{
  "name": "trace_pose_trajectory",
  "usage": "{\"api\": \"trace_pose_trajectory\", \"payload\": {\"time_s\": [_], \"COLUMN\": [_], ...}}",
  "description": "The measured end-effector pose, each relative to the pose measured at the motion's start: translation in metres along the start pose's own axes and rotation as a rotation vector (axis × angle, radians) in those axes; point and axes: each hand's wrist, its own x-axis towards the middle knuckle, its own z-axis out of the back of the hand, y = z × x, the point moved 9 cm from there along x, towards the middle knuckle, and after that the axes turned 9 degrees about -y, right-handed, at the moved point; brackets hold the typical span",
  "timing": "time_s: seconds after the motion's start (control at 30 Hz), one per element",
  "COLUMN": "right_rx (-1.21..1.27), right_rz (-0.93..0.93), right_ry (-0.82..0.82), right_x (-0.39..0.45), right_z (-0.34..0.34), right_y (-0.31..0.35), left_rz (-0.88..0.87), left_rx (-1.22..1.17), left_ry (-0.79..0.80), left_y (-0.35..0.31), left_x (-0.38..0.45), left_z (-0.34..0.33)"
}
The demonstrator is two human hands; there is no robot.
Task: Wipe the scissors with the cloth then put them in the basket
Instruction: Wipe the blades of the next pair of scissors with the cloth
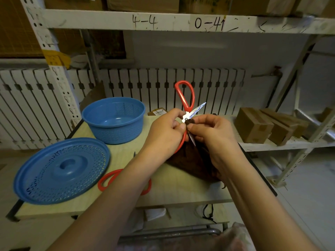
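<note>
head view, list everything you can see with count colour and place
scissors in hand: 1, red handles, steel blades open, held above table centre
second scissors: 1, red handles, flat on table, partly under left forearm
cloth: 1, dark brown, under right hand, touching table
basket: 1, blue, table's back left
lid: 1, blue, table's front left
table: 1, pale yellow-green
cardboard boxes: several, brown, shelf at right
left hand: grips scissors near the pivot
right hand: pinches cloth on a blade
</note>
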Motion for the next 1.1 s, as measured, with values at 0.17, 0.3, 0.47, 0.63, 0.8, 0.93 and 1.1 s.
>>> {"api": "trace_pose_trajectory", "payload": {"time_s": [0.17,0.3,0.47,0.63,0.8,0.93,1.1], "right_rx": [-0.051,-0.152,-0.244,-0.233,-0.229,-0.185,-0.253], "right_rz": [0.011,0.044,0.063,0.076,0.045,0.093,0.135], "right_ry": [-0.018,-0.057,-0.079,-0.095,-0.058,-0.101,-0.055], "right_x": [-0.002,-0.003,-0.01,-0.011,-0.017,-0.011,-0.003], "right_z": [0.005,0.011,0.015,0.015,0.023,0.031,0.015], "right_y": [-0.005,-0.008,-0.014,-0.012,-0.014,-0.002,0.004], "left_rz": [0.023,0.027,0.058,0.037,0.085,0.077,0.04], "left_rx": [0.001,0.035,0.07,0.081,0.021,0.014,0.03], "left_ry": [-0.031,-0.04,-0.131,-0.138,-0.241,-0.146,-0.121], "left_y": [0.005,0.006,0.01,0.005,0.008,0.008,0.005], "left_x": [-0.004,-0.006,-0.002,0.005,0.014,0.008,0.001], "left_z": [-0.005,-0.01,-0.001,0.004,0.028,0.019,0.013]}}
